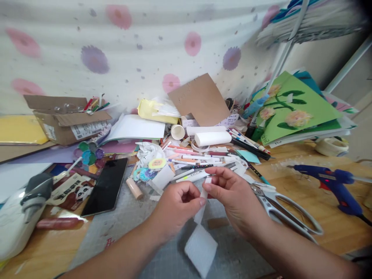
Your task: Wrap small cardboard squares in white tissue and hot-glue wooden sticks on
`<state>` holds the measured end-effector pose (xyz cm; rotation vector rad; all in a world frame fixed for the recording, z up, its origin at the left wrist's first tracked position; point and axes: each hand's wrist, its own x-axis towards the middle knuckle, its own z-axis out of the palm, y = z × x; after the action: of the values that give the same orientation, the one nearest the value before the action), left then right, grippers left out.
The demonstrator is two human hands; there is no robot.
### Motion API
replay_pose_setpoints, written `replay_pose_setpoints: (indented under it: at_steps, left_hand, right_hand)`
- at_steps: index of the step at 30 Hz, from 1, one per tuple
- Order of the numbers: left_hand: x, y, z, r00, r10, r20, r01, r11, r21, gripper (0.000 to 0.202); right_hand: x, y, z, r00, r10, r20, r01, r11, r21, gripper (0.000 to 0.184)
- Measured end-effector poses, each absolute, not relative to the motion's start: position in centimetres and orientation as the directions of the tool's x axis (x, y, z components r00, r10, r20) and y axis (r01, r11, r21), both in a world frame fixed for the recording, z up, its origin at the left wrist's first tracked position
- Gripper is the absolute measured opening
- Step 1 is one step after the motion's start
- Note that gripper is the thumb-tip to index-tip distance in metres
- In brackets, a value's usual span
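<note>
My left hand (178, 206) and my right hand (232, 197) meet over a grey cutting mat (122, 224), both pinching the top of a white strip of paper or tape (200, 240). The strip hangs down between the hands and widens toward the mat's near edge. Both sets of fingers are curled closed on it. Large grey-handled scissors (286, 211) lie just right of my right hand. A pile of marker pens (197, 159) lies just beyond the hands.
A black phone (106, 186) lies left of the mat. A blue glue gun (334, 182) rests on the wooden table at right. Behind are a cardboard box (65, 120), white paper rolls (212, 136), a brown card (200, 99) and green flower artwork (293, 108).
</note>
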<state>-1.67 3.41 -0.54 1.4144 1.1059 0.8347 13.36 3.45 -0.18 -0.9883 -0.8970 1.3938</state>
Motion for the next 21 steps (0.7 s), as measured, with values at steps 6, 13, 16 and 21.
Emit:
replay_pose_setpoints:
  at_steps: [6, 13, 16, 21]
  left_hand:
    - [-1.71, 3.34, -0.74, 0.335, 0.936, -0.106, 0.121, 0.069, 0.990, 0.017]
    - [-1.56, 3.30, -0.43, 0.379, 0.918, -0.119, -0.029, 0.140, 0.990, 0.019]
    - [-1.51, 3.14, -0.16, 0.361, 0.923, -0.136, -0.024, 0.155, 0.988, 0.020]
    - [-1.54, 2.93, -0.03, 0.356, 0.920, -0.164, -0.025, 0.185, 0.982, 0.022]
  right_hand:
    - [13.40, 3.49, -0.17, 0.017, 0.998, -0.067, -0.314, -0.058, -0.948, 0.037]
    - [13.24, 3.46, -0.79, -0.018, 0.997, -0.079, -0.316, -0.081, -0.945, 0.037]
    - [13.15, 3.38, -0.98, -0.014, 0.998, -0.065, -0.309, -0.067, -0.949, 0.036]
    - [13.25, 3.46, -0.79, 0.014, 0.999, -0.047, -0.307, -0.040, -0.951, 0.034]
